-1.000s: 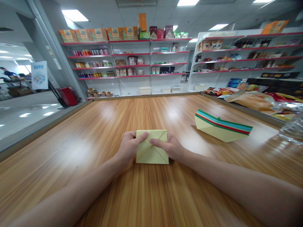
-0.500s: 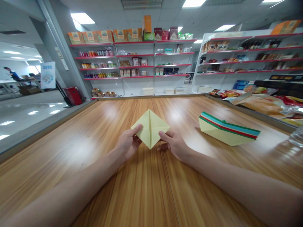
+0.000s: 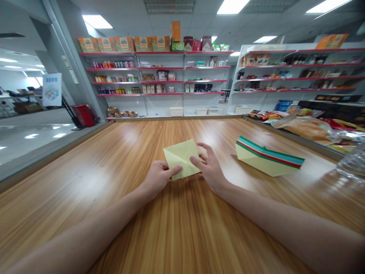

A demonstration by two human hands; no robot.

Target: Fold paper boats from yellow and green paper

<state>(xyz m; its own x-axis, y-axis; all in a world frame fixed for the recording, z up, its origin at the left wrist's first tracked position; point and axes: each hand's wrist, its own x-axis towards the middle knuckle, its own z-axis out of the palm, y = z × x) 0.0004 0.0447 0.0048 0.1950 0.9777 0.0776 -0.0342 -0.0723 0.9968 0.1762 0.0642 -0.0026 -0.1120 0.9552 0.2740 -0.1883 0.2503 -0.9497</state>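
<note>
A pale yellow sheet of folded paper, squarish with creases meeting near its middle, is held up just above the wooden table. My left hand grips its lower left corner, thumb on the front face and fingers behind. At the paper's right side, my right hand pinches it with the thumb in front; the index finger curls over the right edge. To the right of my hands, a folded paper boat lies on the table, pale yellow below with green, blue, white and red stripes along its top.
Clear plastic lies at the table's right edge. Snack packets are heaped beyond the right rim. Shelves of goods stand behind the table. A red box and a sign stand at left.
The yellow paper has turned from a diamond with a central slit to a squarer, tilted position. My left thumb has moved to its lower edge, and my right fingers have risen along its right side.
</note>
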